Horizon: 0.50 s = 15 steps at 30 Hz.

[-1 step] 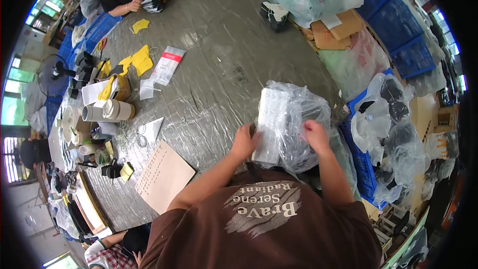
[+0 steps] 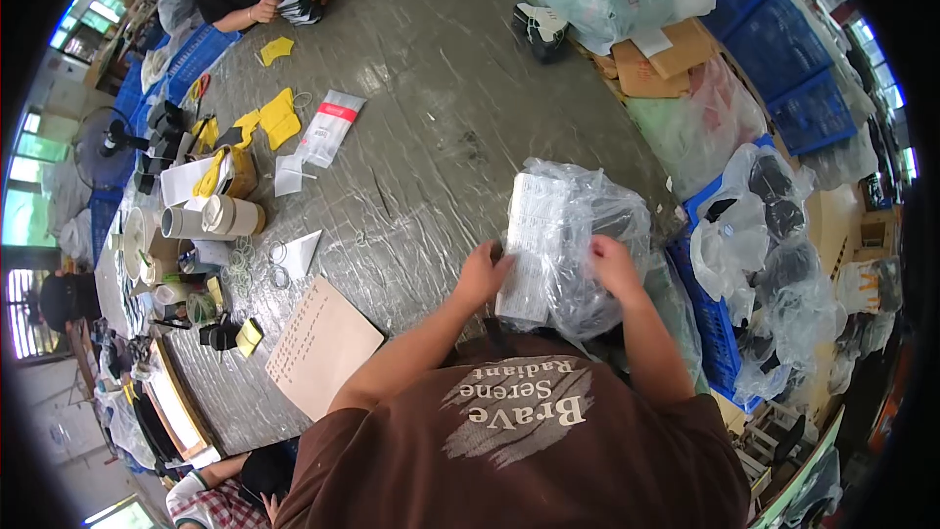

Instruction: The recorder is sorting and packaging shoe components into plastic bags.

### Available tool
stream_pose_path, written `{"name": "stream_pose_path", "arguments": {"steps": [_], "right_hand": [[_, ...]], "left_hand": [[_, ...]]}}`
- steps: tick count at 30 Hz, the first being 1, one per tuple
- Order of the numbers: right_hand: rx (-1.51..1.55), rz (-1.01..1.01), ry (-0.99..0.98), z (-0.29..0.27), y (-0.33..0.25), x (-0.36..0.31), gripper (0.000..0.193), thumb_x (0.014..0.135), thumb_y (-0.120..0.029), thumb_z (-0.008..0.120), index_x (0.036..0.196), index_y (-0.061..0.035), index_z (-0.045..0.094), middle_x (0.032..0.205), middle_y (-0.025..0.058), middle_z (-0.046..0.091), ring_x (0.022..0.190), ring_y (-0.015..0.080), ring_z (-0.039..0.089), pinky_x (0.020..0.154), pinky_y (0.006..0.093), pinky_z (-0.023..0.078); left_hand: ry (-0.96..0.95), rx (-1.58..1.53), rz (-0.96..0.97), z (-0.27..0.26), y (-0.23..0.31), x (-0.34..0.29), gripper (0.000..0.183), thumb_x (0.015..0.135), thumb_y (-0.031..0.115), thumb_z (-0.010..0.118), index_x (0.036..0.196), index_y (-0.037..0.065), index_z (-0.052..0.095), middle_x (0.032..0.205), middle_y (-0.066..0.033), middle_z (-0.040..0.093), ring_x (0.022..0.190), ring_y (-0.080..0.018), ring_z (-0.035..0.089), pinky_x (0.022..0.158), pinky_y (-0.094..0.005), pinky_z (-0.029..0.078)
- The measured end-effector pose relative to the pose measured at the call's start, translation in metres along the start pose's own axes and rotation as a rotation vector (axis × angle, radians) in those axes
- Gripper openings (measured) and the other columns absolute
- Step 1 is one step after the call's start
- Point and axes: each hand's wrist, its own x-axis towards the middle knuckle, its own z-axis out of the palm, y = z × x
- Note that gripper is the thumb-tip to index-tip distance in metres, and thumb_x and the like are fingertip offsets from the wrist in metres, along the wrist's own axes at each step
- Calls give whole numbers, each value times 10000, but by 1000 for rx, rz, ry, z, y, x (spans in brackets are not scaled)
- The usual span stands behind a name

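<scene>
Right hand [image 2: 615, 266] shifted slightly left | fingers curled at clear plastic bag [image 2: 615, 208], grip unclear | left hand [image 2: 482, 274] half-curled at left edge of white printed stack [image 2: 532, 245], hold unclear | bag overlapping stack on grey plastic-covered table [image 2: 421, 147]

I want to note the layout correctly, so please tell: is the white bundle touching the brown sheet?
Apart. The head view shows grey table surface between the white bundle and the brown sheet, with the left forearm also crossing there.
</scene>
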Motion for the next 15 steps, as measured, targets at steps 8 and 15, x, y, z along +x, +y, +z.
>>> {"name": "stream_pose_path", "arguments": {"steps": [8,15], "right_hand": [[843,221,18,26,-35,54,371,851,-261,507,1141,-32,489,1062,117,566,910,234,563,782,351,455],[1071,-58,-306,38,-56,22,374,799,-139,577,1147,-35,490,1110,96,529,969,210,535,802,347,480]], "left_hand": [[-463,-540,-172,-8,24,35,444,832,236,556,1157,-46,446,968,-96,565,866,-185,539,802,-280,420],[-60,-921,104,-27,45,12,465,875,208,493,1242,-31,338,1191,-122,446,1062,-158,427,907,-289,349]]}}
